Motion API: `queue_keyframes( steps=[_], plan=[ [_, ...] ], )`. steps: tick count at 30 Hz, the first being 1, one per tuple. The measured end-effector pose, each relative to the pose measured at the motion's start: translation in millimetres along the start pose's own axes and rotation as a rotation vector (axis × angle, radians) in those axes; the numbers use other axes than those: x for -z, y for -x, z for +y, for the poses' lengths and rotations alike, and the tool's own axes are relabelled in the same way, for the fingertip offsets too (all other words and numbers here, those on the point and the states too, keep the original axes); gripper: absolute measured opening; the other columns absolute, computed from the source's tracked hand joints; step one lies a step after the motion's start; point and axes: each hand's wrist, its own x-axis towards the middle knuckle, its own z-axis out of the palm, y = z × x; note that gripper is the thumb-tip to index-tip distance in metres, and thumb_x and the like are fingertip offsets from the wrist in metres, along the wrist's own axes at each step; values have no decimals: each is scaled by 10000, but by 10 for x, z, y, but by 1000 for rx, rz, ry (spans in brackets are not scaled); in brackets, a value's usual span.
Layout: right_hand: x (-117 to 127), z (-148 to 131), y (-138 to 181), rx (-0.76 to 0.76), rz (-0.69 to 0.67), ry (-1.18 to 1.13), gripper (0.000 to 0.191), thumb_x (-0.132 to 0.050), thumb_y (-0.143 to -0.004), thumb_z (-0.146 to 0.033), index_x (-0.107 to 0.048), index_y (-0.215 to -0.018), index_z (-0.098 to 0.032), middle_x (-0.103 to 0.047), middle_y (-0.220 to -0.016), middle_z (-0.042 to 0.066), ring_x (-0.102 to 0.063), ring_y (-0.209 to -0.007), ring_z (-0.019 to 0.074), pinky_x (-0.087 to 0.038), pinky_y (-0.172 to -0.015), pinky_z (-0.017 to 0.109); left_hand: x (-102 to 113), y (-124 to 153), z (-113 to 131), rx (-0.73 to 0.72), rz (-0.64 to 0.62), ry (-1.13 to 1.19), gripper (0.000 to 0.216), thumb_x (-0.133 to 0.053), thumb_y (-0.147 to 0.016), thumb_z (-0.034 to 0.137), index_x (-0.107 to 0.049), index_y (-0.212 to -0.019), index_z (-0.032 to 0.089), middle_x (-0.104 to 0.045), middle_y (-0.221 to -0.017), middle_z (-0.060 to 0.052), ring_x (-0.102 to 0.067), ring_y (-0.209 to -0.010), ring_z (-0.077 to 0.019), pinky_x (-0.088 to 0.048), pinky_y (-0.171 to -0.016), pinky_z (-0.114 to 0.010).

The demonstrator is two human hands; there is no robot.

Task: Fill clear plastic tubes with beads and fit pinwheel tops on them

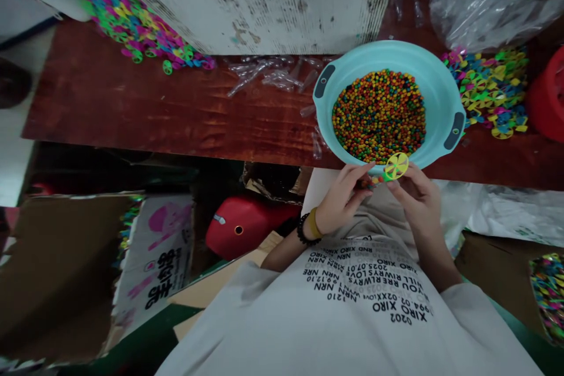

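Observation:
Close to the near rim of a light-blue basin (440,76), my two hands meet over my lap. My left hand (339,197) is closed round a small clear tube (374,180) with coloured candy balls inside. A yellow fan wheel (396,165) with a green base sits at the tube's right end. My right hand (416,194) pinches at this wheel; whether it is fixed to the tube cannot be made out. Many small round candies (379,114) in red, yellow, green and orange fill the basin's bottom.
Clear empty tubes (282,73) lie left of the basin on the brown table (176,111). Piles of colourful fan pieces (145,29) lie at far left and beside the basin (493,91). A white box (264,6) stands behind; plastic bags (497,0) and a red container (549,97) are right.

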Motion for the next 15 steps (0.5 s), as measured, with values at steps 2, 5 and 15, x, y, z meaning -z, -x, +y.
queue_keyframes(
  steps=[2, 5, 15],
  plan=[
    [29, 17, 21, -3, 36, -7, 224, -820, -909, -268, -815, -1128, -317, -753, -1092, 31, -707, -1025, 211, -603, -915, 377, -35, -5, -1, 16, 6, -7, 572, -568, -1074, 265, -433, -1628, 310, -607, -1268, -108, -648, -1055, -202, -618, -901, -340],
    [51, 5, 32, -15, 28, 36, 238, -820, -909, -290, -821, -1143, -333, -756, -1131, 33, -707, -1077, 225, -603, -956, 407, -83, -29, 14, -4, -5, -22, 545, -562, -1069, 241, -462, -1603, 297, -618, -1290, -116, -653, -1115, -220, -607, -970, -380],
    [-16, -149, -76, 7, 44, 56, 222, -799, -911, -243, -830, -1110, -335, -755, -1125, 29, -716, -1067, 213, -630, -918, 385, -216, -126, 66, 12, 138, -40, 270, -567, -1054, 241, -570, -1324, 223, -651, -1234, -101, -663, -1100, -209, -590, -947, -361]
  ],
)
